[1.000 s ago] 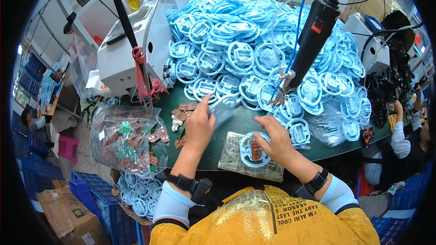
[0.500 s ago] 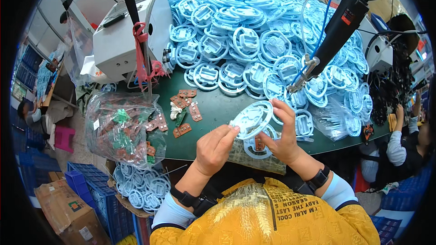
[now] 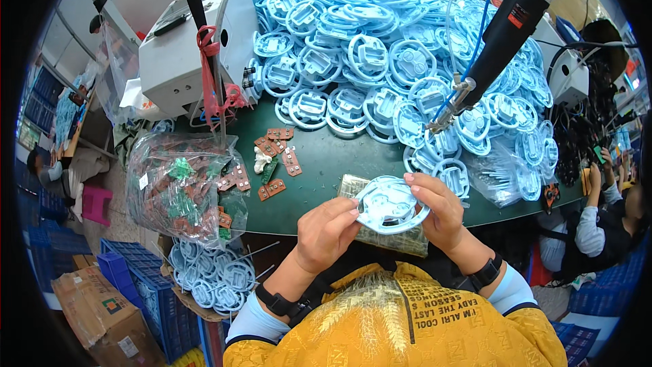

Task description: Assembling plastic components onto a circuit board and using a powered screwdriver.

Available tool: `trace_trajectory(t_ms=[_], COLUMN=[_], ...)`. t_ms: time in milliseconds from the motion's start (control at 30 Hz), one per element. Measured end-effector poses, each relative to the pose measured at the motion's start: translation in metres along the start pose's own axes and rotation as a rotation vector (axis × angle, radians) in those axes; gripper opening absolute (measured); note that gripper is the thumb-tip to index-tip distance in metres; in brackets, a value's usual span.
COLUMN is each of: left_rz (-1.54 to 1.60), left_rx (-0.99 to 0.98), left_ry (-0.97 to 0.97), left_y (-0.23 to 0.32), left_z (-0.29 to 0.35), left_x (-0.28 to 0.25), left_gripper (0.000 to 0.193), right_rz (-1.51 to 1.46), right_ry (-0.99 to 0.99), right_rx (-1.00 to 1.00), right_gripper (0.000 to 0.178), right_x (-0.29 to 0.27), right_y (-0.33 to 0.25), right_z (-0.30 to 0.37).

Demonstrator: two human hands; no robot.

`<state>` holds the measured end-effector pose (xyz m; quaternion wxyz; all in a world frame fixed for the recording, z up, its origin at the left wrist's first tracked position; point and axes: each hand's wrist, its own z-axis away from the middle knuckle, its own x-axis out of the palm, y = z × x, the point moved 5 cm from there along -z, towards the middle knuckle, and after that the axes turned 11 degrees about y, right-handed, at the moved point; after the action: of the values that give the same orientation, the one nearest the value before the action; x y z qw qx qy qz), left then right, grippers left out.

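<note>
Both my hands hold a light-blue plastic toy steering wheel (image 3: pixel 390 205) near the table's front edge. My left hand (image 3: pixel 326 232) pinches its left rim between thumb and fingers. My right hand (image 3: pixel 440 209) grips the right rim, with the fingertips at the top edge. The wheel's face, with raised round shapes in the middle, is turned up toward me. Under it lies a flat tape-covered pad (image 3: pixel 407 243), partly hidden by the wheel and hands. To the left on the table are several small brown circuit boards (image 3: pixel 272 189) and a white lump (image 3: pixel 262 159).
A tall heap of light-blue wheels (image 3: pixel 367 54) covers the back of the green table (image 3: pixel 319 163). A black electric screwdriver (image 3: pixel 506 44) hangs at right. At left are a bag of boards (image 3: pixel 183 190), a white machine (image 3: pixel 197 47) and a box of wheels (image 3: pixel 214 278). Co-workers sit around.
The tilted wheel part in my hands has come down toward me and lies flatter. The lower wheel piece with a brown board, visible before beneath it, no longer shows. My right hand has lowered.
</note>
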<state>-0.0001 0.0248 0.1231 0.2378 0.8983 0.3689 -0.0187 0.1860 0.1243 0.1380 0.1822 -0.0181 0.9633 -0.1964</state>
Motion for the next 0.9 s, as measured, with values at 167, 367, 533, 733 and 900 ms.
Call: trace_trajectory(t_ms=[167, 367, 533, 733, 900], left_rz=[0.079, 0.159, 0.393, 0.458, 0.501], left_rx=[-0.648, -1.287, -1.49, -1.546, -1.573], left_ry=[-0.03, -0.397, -0.34, -0.356, -0.406], left_y=[-0.016, -0.04, -0.046, -0.046, -0.049], left_z=[0.02, 0.06, 0.076, 0.077, 0.072], left_x=[0.013, 0.035, 0.046, 0.044, 0.045], left_gripper=[0.048, 0.042, 0.04, 0.046, 0.047], right_rz=[-0.182, -0.222, 0.294, 0.102, 0.135], right_ry=[0.051, -0.18, -0.442, -0.771, -0.717], right_rx=[0.819, 1.067, 0.689, 0.322, 0.308], right_gripper=[0.035, 0.021, 0.037, 0.103, 0.115], right_x=[-0.006, 0.003, 0.021, 0.033, 0.03], right_y=[0.027, 0.068, 0.066, 0.032, 0.031], right_z=[0.027, 0.045, 0.048, 0.041, 0.044])
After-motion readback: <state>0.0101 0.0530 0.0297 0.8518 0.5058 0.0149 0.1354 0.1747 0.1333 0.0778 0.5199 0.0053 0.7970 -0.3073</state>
